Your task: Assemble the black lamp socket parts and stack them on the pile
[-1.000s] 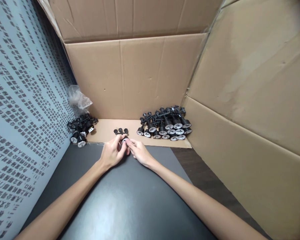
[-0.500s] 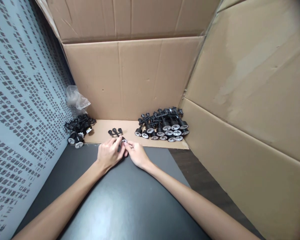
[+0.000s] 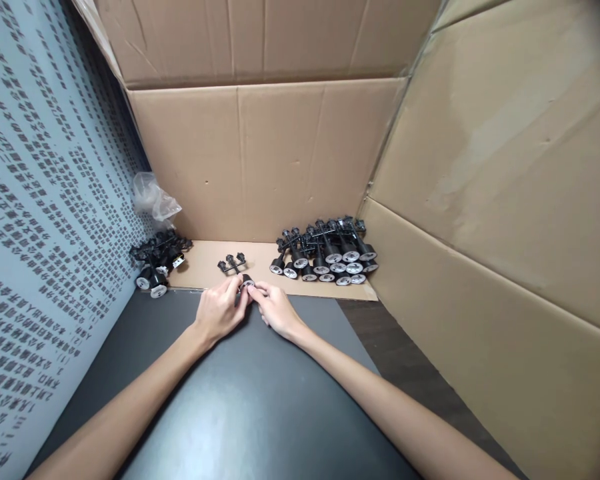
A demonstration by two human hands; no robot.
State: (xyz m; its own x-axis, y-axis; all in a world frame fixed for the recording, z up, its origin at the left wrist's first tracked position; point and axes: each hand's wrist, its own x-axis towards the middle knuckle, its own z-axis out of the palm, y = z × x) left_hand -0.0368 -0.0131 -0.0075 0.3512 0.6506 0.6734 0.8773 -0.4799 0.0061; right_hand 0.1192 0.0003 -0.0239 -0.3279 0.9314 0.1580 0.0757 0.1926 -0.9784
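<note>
A black miniature street lamp [image 3: 233, 265] with three lantern heads lies tilted in my hands, heads pointing away and its round base towards me. My left hand [image 3: 219, 308] grips it around the base from the left, fingers wrapped and thumb underneath. From the right, my right hand [image 3: 276, 309] has its thumb and fingertips closed at the pale underside of the base. Whether a small part sits under that thumb is hidden. The lamp's stem is partly covered by the left fingers.
A stack of similar lamps [image 3: 333, 256] with pale round undersides lies at the back right. Another black heap [image 3: 160, 253] sits at the back left, below a clear plastic bag [image 3: 153, 197]. Cardboard walls [image 3: 280, 153] and a printed sheet [image 3: 45, 220] enclose the dark mat [image 3: 260, 393].
The lamp's heads have shifted slightly right and its base shows more. My right fingers have moved a little over the base. Both piles look the same.
</note>
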